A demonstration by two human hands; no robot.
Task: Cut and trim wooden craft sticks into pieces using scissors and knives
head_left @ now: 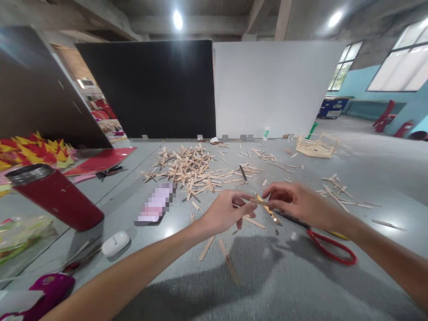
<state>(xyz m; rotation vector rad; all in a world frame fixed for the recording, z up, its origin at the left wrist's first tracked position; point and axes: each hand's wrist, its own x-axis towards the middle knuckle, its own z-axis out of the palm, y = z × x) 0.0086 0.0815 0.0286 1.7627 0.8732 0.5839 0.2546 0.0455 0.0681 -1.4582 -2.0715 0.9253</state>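
A short flat wooden stick (259, 202) spans the gap between my hands. My left hand (230, 208) pinches its left end between thumb and fingers, and my right hand (290, 199) is closed on the other end. Just beneath them lies a yellow craft knife (273, 216) on the grey table. Scissors with red handles (334, 249) rest under my right wrist, their blades partly hidden. Two loose wooden sticks (228, 259) lie nearer to me, below my left hand. A dark pen-like tool (244, 174) lies beyond the hands.
A large pile of wooden sticks (187, 166) spreads behind my left hand. To the left are a phone (155, 203), a white mouse-shaped case (115, 244), a red flask (58, 196) and a purple glue gun (50, 290). A wooden stick frame (317, 146) stands at the back right.
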